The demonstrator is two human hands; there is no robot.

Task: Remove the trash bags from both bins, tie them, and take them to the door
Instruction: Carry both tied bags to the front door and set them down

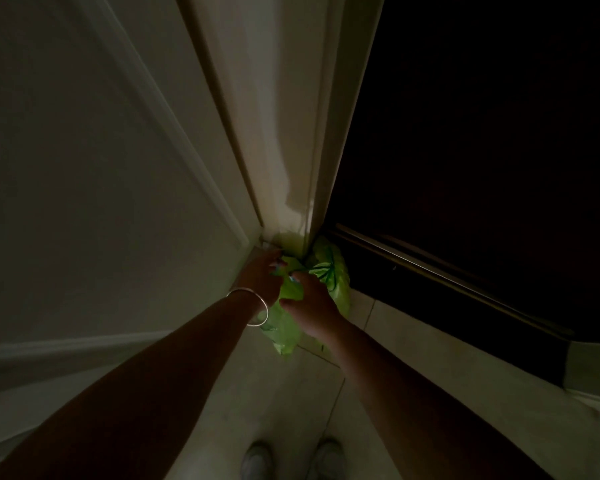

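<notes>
Dusk-dim light shows my left hand (262, 278) and right hand (310, 303) both pinching the bunched neck of a green trash bag (284, 327) on the floor tiles (291, 393), just beside a second green bag (329, 271) at the door frame (288, 188), apparently so both wait together.

Very dim overall, heavy underexposure. Right side past the door frame (312, 140) is near-black, no detail. Brightest patch is the frame's pale face, lit softly from above. Green bags (329, 271) are the only saturated colour, casting a faint green tint on the frame's foot. Forearms read as dark silhouettes. Wide-angle bends the straight lines outward toward the edges. Shoes (291, 459) at bottom edge are soft, smeared.
</notes>
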